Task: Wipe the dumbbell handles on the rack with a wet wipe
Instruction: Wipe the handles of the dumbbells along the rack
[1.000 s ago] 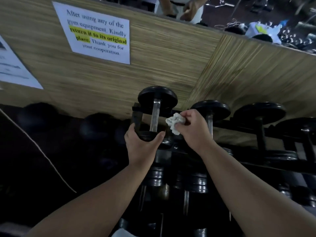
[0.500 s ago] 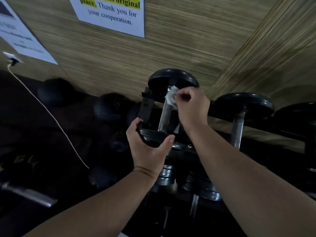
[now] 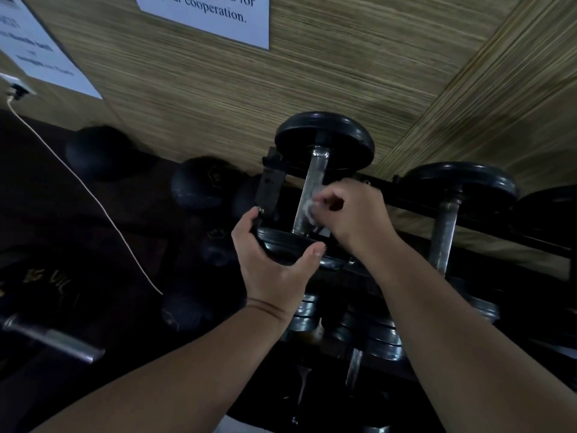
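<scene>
Your left hand (image 3: pixel 274 270) grips the near plate (image 3: pixel 281 243) of the dumbbell (image 3: pixel 324 142), with the thumb hooked over the plate's right edge and the fingers curled round its left edge. Your right hand (image 3: pixel 359 220) is closed into a pinch on the wet wipe (image 3: pixel 309 210), a small white wad that is blurred here, and presses it against the right side of the handle (image 3: pixel 313 179), about halfway down the bare metal bar. The dumbbell lies on the top tier of the rack (image 3: pixel 271 190), at its left end, with the far plate toward the woven wall panel (image 3: pixel 343 73) and the near plate toward you. Just to the right on the same tier sits a second dumbbell (image 3: pixel 445 232), its handle uncovered and apart from both of your hands. Below your forearms, more dumbbells rest on the lower tier in the dark. To the left of the rack lie several round dark weights (image 3: pixel 199 182), and a white cable (image 3: pixel 93 198) runs down across them from a wall socket. A paper notice (image 3: pixel 218 17) hangs on the panel above.
</scene>
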A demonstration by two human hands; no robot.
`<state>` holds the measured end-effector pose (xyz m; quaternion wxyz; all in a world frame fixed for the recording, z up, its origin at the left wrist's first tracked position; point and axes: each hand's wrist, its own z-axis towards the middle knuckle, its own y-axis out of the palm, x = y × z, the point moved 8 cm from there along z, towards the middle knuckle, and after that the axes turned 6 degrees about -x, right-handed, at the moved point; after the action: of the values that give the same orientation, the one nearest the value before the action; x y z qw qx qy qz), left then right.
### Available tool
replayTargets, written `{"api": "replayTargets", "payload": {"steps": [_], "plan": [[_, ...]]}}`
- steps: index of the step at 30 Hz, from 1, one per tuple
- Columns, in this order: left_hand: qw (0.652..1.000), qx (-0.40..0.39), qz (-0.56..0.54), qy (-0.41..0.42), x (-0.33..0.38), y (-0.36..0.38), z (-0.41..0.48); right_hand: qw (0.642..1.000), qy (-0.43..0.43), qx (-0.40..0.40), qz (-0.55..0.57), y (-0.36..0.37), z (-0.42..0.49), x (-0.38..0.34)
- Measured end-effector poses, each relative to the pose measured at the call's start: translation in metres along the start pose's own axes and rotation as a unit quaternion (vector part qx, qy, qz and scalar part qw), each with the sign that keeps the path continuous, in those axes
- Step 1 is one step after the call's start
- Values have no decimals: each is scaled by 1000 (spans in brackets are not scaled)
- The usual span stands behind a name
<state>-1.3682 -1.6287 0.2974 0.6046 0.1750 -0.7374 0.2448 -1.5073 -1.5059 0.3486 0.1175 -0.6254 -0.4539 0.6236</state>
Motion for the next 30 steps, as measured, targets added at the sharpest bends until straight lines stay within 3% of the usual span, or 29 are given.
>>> {"api": "replayTargets", "payload": {"steps": [3, 7, 9, 11, 17, 25, 30], "plan": [[1000, 2, 5, 6, 1, 0, -1, 998, 22, -40, 35, 6, -6, 5], [1000, -3, -6, 2, 1, 1, -1, 987, 49, 84, 130, -16, 14, 3], [1000, -6, -10, 0, 0, 1, -1, 982, 49, 108, 150, -22, 20, 2], [1000, -7, -13, 0, 1, 1, -1, 981, 47, 85, 166, -17, 16, 4], [1000, 8, -3, 16, 3, 0, 0, 982, 31, -88, 165, 21, -9, 20], [1000, 11, 8, 10, 1, 1, -1, 987, 29, 89, 128, -23, 23, 5], [1000, 18, -2, 17, -1, 0, 1, 997, -70, -12, -20, 0, 7, -10]]}}
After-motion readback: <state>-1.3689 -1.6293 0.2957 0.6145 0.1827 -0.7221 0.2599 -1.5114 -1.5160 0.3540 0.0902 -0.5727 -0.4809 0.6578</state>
